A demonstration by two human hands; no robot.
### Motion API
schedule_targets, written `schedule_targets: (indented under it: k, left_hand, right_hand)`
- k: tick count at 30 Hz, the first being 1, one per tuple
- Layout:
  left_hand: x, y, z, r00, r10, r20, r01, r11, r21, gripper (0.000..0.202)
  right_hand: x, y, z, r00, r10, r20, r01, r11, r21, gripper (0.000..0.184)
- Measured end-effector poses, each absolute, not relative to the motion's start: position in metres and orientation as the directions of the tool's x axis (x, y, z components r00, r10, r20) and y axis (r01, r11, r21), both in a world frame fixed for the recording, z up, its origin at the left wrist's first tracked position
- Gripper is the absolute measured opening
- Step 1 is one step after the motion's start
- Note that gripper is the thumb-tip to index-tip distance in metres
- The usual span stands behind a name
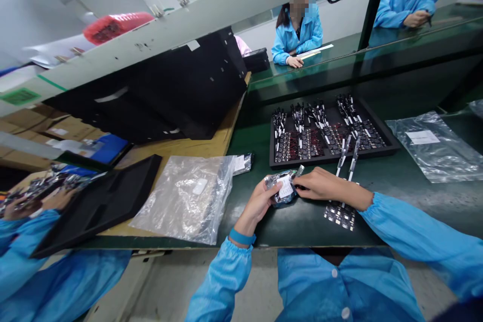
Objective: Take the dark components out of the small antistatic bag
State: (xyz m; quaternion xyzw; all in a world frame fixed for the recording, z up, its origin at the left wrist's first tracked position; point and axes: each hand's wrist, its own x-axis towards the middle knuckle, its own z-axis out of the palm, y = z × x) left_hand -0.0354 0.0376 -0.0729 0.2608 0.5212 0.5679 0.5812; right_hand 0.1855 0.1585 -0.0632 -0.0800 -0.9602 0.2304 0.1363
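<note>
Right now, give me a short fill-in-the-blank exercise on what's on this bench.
1. Both hands, left hand and right hand, hold a small ____ pouch.
2. The black tray of components sits ____ the hands.
3. The large clear bag lies to the ____ of the left hand.

Missing words: silvery; beyond; left

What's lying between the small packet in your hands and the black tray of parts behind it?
In the head view, two long flex strips lie on the green table between the small packet and the black tray.
</note>
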Motion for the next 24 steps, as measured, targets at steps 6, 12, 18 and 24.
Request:
schedule_targets:
  k: [6, 12, 18, 24]
  left_hand:
    - [-0.0366, 0.0401, -0.0747, -0.201, 0.939, -0.280, -0.355, 0.197, 0.914, 0.032]
    - [-0.0378, 0.0411, -0.0767, -0.200, 0.943, -0.266, -0.332, 0.190, 0.924, 0.030]
    - [-0.0382, 0.0408, -0.0771, -0.225, 0.935, -0.274, -0.319, 0.195, 0.927, 0.032]
    - [-0.0377, 0.0413, -0.0785, -0.238, 0.927, -0.290, -0.311, 0.210, 0.927, 0.038]
  right_hand:
    - [0.1853, 0.1593, -0.0650, -0.945, 0.232, 0.232, 0.092, 0.866, -0.492, 0.013]
    - [0.1875, 0.1605, -0.0635, -0.947, 0.214, 0.240, 0.064, 0.857, -0.510, 0.014]
    - [0.1897, 0.1605, -0.0651, -0.947, 0.207, 0.246, 0.061, 0.868, -0.494, 0.013]
    - [0.1931, 0.1594, -0.0697, -0.937, 0.216, 0.273, 0.078, 0.894, -0.441, 0.018]
